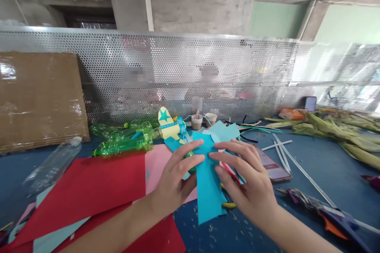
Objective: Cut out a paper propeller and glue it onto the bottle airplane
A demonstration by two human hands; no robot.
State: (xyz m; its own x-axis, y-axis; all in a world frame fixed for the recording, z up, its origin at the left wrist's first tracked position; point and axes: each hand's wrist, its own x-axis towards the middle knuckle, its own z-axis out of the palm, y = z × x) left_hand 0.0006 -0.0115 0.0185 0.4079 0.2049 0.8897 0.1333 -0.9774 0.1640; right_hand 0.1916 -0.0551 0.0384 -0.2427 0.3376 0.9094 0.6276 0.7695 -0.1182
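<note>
A bright blue strip of paper (208, 193) is held up in the middle of the head view, over the blue table. My left hand (179, 168) pinches its left side, with the fingertips on the near face and the thumb partly hidden. On the right side, my right hand (251, 172) is closed at the paper's edge, fingers bent and fingertips against the sheet. Light blue paper (224, 129) lies just beyond. Behind my left hand stands a plane-like craft (171, 128) of yellow and blue paper with a star on its fin.
Red paper sheets (109, 182) spread at left, beside green plastic bottles (124, 145) and a clear bottle (55, 162). At right lie a phone (271, 166), white sticks (303, 170), a glue gun (335, 215) and corn husks (323, 128). A perforated metal panel (178, 59) borders the back.
</note>
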